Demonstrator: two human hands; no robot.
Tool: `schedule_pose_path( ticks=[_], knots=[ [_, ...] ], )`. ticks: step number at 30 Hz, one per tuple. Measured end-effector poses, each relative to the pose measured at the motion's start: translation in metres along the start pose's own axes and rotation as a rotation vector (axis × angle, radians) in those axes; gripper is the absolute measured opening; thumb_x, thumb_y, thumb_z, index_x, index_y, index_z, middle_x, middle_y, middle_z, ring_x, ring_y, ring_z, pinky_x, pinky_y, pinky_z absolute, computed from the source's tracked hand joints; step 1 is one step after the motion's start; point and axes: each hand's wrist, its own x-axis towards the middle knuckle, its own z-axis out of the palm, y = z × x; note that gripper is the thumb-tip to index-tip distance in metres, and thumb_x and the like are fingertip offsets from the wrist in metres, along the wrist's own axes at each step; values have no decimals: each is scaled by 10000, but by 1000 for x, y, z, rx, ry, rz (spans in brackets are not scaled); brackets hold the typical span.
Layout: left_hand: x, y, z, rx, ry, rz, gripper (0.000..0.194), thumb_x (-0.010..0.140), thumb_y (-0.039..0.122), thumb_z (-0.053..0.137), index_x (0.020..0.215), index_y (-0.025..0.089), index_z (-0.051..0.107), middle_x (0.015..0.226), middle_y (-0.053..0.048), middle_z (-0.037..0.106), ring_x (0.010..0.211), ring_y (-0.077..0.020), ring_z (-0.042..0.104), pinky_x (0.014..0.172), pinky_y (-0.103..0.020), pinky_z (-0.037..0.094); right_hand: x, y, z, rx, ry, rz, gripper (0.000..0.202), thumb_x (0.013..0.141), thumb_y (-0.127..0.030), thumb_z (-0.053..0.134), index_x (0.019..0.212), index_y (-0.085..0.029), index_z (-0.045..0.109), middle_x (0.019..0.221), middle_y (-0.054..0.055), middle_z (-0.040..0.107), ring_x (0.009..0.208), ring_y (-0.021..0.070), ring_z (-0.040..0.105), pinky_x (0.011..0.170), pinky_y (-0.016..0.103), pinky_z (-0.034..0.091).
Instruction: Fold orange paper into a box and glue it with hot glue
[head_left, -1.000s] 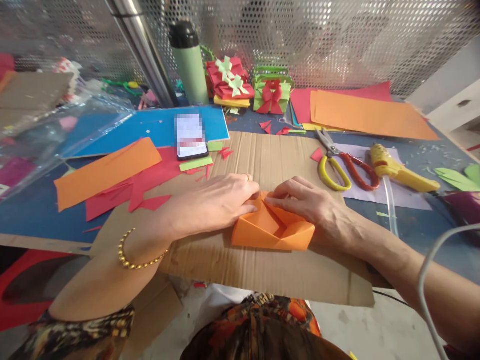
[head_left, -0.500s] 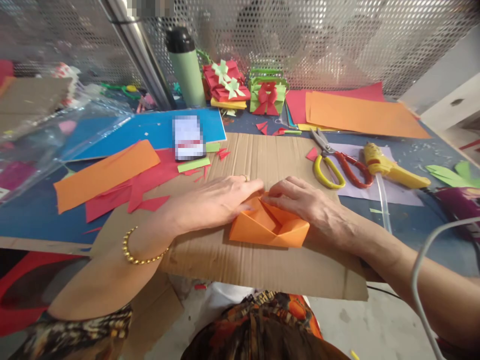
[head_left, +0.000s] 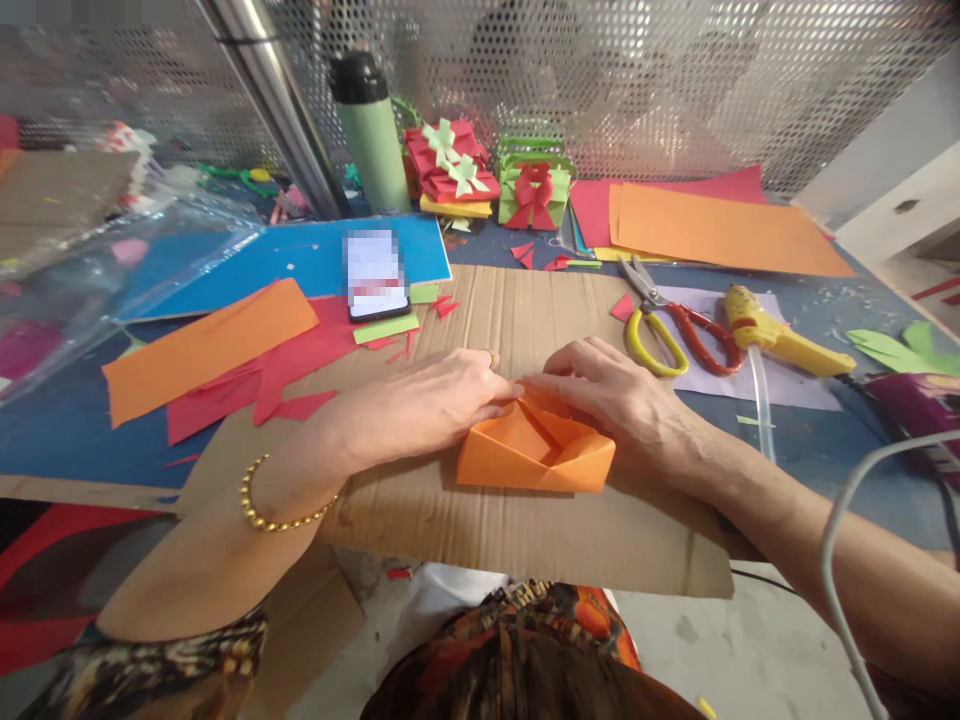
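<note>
Head view: left hand [head_left: 446, 395], right hand [head_left: 621, 400] bend inward (palms down); each grip pinches folded orange paper [head_left: 529, 472].

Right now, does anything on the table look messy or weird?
A bit messy: small red paper scraps lie scattered near the phone, not gathered up. The scissors look odd too, with one yellow handle and one red. I see no tear in the folded orange paper.
</note>
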Motion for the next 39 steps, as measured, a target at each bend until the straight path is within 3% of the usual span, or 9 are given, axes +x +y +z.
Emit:
schedule_pose_path(
  ticks=[4, 13, 18, 25, 31, 39],
  knots=[
    [3, 0, 0, -6, 12, 4, 345, 1040, 306, 430, 966, 224, 757, 886, -46, 640, 757, -163, 618, 601, -273, 355, 1, -3, 5, -70, -49, -2, 282, 998, -186, 486, 1171, -153, 707, 1000, 124, 635, 876, 232, 537, 754, 372, 453],
    [4, 6, -7, 41, -36, -45, 292, 1021, 256, 473, 1012, 205, 760, 917, -50, 670, 854, -185, 650, 665, -295, 377, -1, -9, 11, -205, -13, 14, 223, 992, -276, 515, 1037, -171, 707, 974, 119, 604, 847, 239, 465, 743, 381, 369],
    [3, 4, -5, -4, -10, -9, 307, 1019, 266, 455, 1008, 211, 757, 887, -44, 666, 844, -180, 654, 662, -285, 389, 0, -4, 12, -94, -23, 14, 226, 974, -210, 517, 1093, -163, 703, 986, 106, 589, 870, 229, 474, 769, 369, 383],
    [4, -1, -5, 42, 27, -2, 281, 995, 225, 485, 1028, 182, 761, 901, -59, 695, 862, -196, 643, 766, -313, 420, 0, -7, 13, -229, -49, -42, 194, 947, -228, 524, 1020, -150, 686, 956, 130, 612, 833, 244, 448, 730, 385, 335],
    [2, 0, -9, 25, -29, 21, 257, 980, 203, 507, 921, 186, 756, 842, -34, 637, 752, -160, 597, 696, -300, 393, -2, -7, 9, -273, -7, -71, 278, 1005, -211, 410, 1000, -173, 685, 956, 132, 640, 819, 242, 467, 737, 385, 329],
    [1, 7, -9, 44, -65, -16, 284, 1019, 223, 463, 998, 193, 744, 933, -43, 631, 765, -157, 597, 686, -290, 393, -1, -7, 8, -340, -63, -127, 262, 1027, -198, 419, 1013, -173, 679, 904, 102, 611, 798, 228, 453, 723, 373, 328]
  ],
)
